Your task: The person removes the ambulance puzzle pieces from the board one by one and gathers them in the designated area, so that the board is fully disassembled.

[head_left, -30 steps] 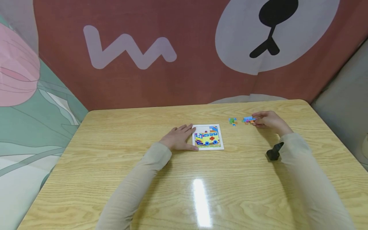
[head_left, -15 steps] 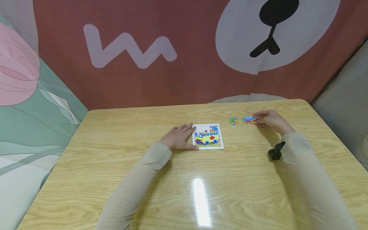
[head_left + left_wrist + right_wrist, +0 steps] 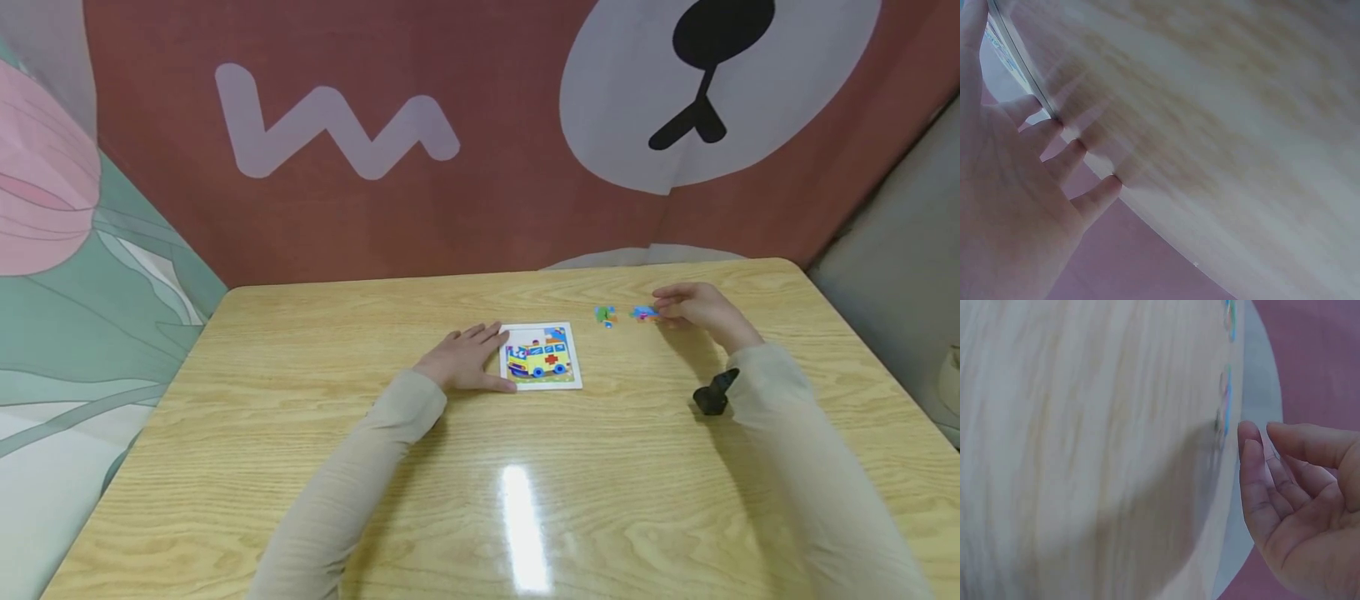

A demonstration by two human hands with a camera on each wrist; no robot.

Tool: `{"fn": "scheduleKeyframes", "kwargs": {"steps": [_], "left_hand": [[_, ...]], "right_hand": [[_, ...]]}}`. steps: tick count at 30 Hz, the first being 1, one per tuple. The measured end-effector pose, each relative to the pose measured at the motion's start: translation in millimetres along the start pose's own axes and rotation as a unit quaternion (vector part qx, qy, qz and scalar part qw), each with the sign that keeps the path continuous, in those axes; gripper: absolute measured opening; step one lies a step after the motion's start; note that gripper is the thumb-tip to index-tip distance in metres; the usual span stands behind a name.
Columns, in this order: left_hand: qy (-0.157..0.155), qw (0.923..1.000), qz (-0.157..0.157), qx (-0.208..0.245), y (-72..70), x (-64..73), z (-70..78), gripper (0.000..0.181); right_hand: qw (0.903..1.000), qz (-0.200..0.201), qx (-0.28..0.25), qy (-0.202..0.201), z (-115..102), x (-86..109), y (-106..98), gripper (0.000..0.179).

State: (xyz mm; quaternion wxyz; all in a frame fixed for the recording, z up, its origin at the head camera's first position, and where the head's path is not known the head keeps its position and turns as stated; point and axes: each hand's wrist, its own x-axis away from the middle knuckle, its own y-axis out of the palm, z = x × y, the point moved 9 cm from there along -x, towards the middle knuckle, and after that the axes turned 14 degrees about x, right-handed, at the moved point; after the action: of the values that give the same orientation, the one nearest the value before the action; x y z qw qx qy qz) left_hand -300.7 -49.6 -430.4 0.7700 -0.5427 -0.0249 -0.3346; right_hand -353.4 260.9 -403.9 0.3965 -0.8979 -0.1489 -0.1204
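A floral backdrop (image 3: 45,333) at left and a reddish-brown backdrop (image 3: 510,217) behind meet a wood-grain worktop (image 3: 300,358). The left hand (image 3: 465,360), its fingers spread, rests along the left side of a white frame (image 3: 551,386), thumb at its near-left corner. The frame lies mid-worktop, nearer the far edge, and holds a yellow vehicle picture (image 3: 543,360). Rightward, mostly green pieces (image 3: 603,314) lie near the far edge, then blue-and-pink pieces (image 3: 642,312) toward the far-right corner. Just beside these is the right hand (image 3: 707,312), fingers loosely curved, nothing visible between thumb and fingertips. A black device (image 3: 711,398) sits by its cuff.
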Motion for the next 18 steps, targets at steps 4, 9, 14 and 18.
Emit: {"fn": "scheduleKeyframes", "kwargs": {"steps": [4,9,14,18], "left_hand": [[-0.001,1.0000,0.000,0.000,0.5,-0.9,-1.2,0.097],[-0.003,1.0000,-0.001,-0.001,0.7,-1.1,-1.5,0.097],[-0.002,1.0000,0.001,-0.001,0.4,-0.9,-1.0,0.097],[-0.001,1.0000,0.000,0.002,0.4,-0.5,-0.2,0.098]], "right_hand": [[0.9996,-0.004,0.010,-0.025,-17.7,1.4,6.0,0.049],[0.9983,-0.001,0.022,-0.054,-39.1,1.9,14.8,0.050],[0.9960,0.004,0.050,-0.074,-57.9,0.3,27.1,0.047],[0.9943,-0.006,0.052,-0.093,-72.4,-0.2,41.0,0.045]]}}
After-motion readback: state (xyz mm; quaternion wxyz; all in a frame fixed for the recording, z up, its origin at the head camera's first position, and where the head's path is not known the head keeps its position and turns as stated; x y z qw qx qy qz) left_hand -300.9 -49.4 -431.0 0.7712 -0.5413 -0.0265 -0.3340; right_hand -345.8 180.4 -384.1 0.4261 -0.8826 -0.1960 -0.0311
